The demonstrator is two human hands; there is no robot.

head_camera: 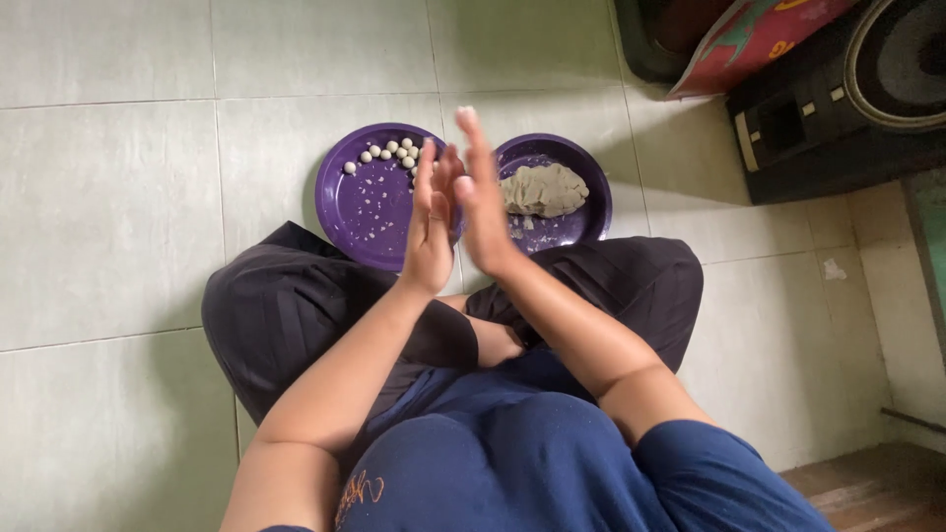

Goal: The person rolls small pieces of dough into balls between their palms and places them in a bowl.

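Head view: the left hand (431, 222) and right hand (480, 192) stand palm to palm, fingers straight and pointing away from the body, pressed flat together; whether anything lies between them cannot be told. Just beyond the fingertips, on the tiled floor (108, 197), sit two purple plates side by side. The left plate (360, 212) carries a cluster of small pale dough balls (389, 153); the right plate (581, 222) holds a lump of dough (544, 190).
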